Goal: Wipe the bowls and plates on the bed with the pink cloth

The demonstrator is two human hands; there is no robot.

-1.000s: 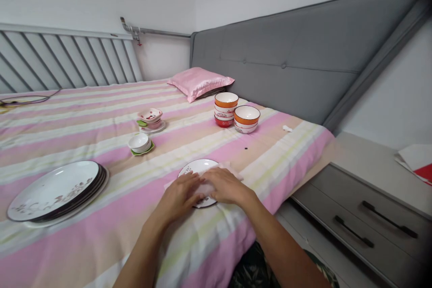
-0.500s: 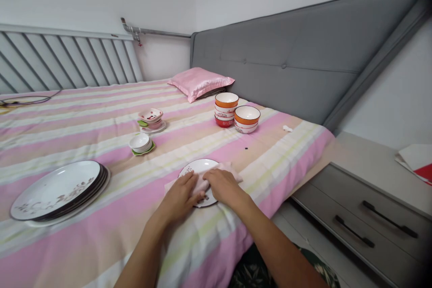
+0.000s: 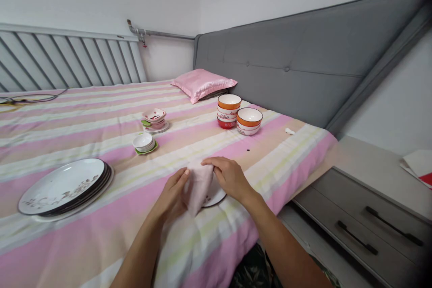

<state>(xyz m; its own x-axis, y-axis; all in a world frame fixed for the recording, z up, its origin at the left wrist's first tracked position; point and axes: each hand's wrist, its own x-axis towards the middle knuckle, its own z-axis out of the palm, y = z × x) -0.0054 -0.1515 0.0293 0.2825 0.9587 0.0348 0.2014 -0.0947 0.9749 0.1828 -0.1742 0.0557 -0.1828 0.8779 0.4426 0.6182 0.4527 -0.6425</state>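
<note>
A pale pink cloth [image 3: 200, 184] hangs between my two hands above a round white plate [image 3: 215, 195] with a dark rim and floral marks. My left hand [image 3: 172, 189] pinches the cloth's upper left edge between thumb and fingers. On the other side, my right hand [image 3: 229, 177] grips its upper right corner, fingers bent over it. The cloth and my hands cover much of the plate, which lies on the striped bedspread [image 3: 189, 252] near the bed's edge.
A stack of oval plates [image 3: 64, 186] lies at the left. Small white dishes [image 3: 143, 141] and square pink dishes [image 3: 154, 116] are stacked farther back. Two stacks of bowls [image 3: 229, 110] stand near the grey headboard [image 3: 270, 54], beside a pink pillow [image 3: 204, 83]. A drawer cabinet [image 3: 357, 216] is at right.
Both hands have lifted the cloth, which lay flat across the plate, so that it now hangs upright and folded between them. The view has shifted slightly.
</note>
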